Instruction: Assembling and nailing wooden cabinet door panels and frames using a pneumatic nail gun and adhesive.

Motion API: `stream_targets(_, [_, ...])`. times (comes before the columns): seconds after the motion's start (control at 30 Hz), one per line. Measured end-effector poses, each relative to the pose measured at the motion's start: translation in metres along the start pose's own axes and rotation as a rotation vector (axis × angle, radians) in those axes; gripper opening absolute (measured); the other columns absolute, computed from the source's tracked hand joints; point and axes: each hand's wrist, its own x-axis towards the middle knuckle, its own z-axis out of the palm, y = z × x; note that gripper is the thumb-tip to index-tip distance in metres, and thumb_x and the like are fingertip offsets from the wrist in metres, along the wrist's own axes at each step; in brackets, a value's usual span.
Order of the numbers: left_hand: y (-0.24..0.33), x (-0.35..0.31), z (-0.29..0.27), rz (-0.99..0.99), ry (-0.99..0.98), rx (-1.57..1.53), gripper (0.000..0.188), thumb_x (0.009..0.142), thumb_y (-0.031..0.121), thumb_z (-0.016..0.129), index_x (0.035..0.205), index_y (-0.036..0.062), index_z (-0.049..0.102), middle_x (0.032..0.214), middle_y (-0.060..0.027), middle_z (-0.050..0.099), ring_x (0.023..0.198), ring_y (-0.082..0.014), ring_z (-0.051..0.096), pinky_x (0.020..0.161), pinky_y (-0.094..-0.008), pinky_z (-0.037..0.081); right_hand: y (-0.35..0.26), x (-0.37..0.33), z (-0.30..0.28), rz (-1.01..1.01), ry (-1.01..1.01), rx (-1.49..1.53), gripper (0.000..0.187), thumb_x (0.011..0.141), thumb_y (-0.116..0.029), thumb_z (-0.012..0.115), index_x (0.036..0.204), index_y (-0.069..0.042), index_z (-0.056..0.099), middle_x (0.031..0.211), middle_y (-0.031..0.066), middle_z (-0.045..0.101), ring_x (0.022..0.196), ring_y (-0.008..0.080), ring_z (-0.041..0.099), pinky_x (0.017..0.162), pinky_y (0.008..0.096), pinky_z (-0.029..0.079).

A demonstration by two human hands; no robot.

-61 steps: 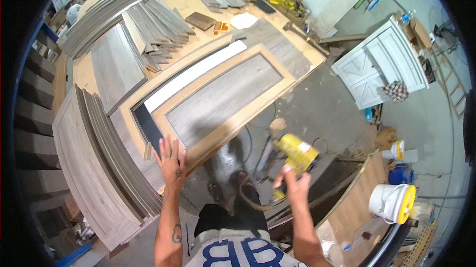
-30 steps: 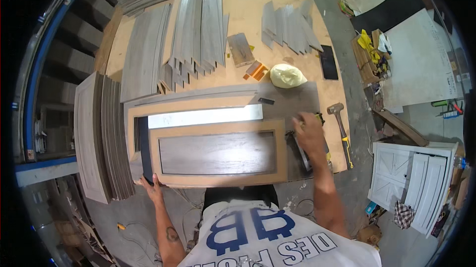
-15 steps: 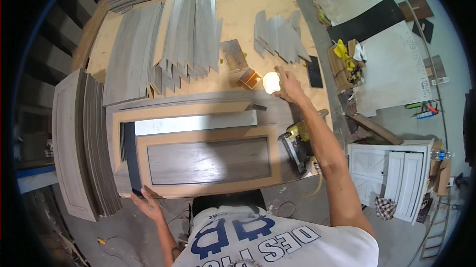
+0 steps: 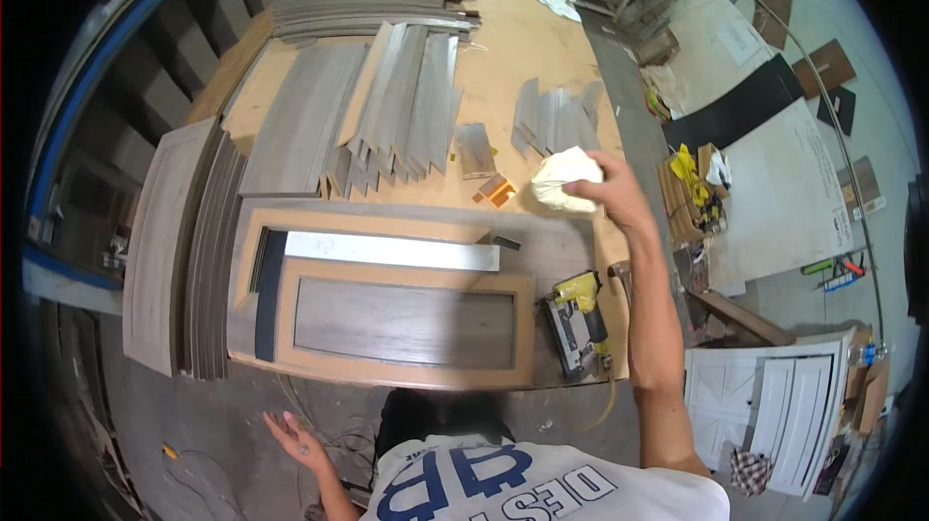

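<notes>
My right hand [image 4: 619,194] grips a crumpled cream-white rag [image 4: 566,178] between thumb and fingers, raised over the far right part of the workbench. Just left of it sit a small orange-sided block [image 4: 495,192] and a short grey wood piece [image 4: 474,150]. My left hand [image 4: 298,440] hangs off the bench's near edge, fingers spread, holding nothing. Before me lies a framed cabinet door panel [image 4: 406,323] with light tan edges. A white metal-looking strip [image 4: 387,250] and a dark strip [image 4: 270,296] lie along its far and left sides.
A yellow-and-black nail gun [image 4: 578,323] with a hose lies at the bench's right end. Grey mitred strips [image 4: 406,100] and flat boards [image 4: 305,119] are stacked beyond the panel. Doors [image 4: 169,245] stand against the left edge. A white cabinet [image 4: 774,415] stands at right.
My right hand has lifted the rag up from beside the orange-sided block. My left hand has drawn away from the dark strip's near end. The view has tilted toward the bench's far end.
</notes>
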Motion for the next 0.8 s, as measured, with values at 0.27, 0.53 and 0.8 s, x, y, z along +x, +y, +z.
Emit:
stream_targets(0.27, [0.046,0.005,0.013,0.029,0.034,-0.260,0.059,0.107,0.028,0.052,0.155,-0.0006,0.032,0.148,-0.0224,0.048,0.121,-0.0298,0.059,0.100,-0.0400,0.049,-0.002,-0.102,0.181,-0.025,-0.299,1.331,0.091,0.076,-0.080,0.064,0.140,-0.017,0.049,0.134,0.0186,0.060,0.115,0.0423,0.061,0.085,0.0558,0.058])
stream_targets(0.53, [-0.041,0.072,0.016,-0.112,0.289,-0.254,0.054,0.106,0.031,0.054,0.144,-0.0058,0.047,0.134,-0.0241,0.059,0.117,-0.0295,0.062,0.099,-0.0379,0.050,-0.055,-0.101,0.200,0.075,0.024,0.915,0.048,0.102,-0.055,0.041,0.122,-0.016,0.061,0.110,0.0059,0.070,0.095,0.0262,0.069,0.078,0.0445,0.057])
stream_targets(0.8, [-0.089,0.204,0.102,-0.560,0.375,-0.255,0.065,0.105,0.047,0.041,0.130,-0.0101,0.057,0.129,-0.0330,0.061,0.120,-0.0471,0.058,0.104,-0.0484,0.043,-0.090,-0.092,0.291,-0.069,-0.095,0.568,0.060,0.100,-0.052,0.051,0.126,0.001,0.057,0.115,0.0183,0.066,0.101,0.0295,0.068,0.090,0.0433,0.057])
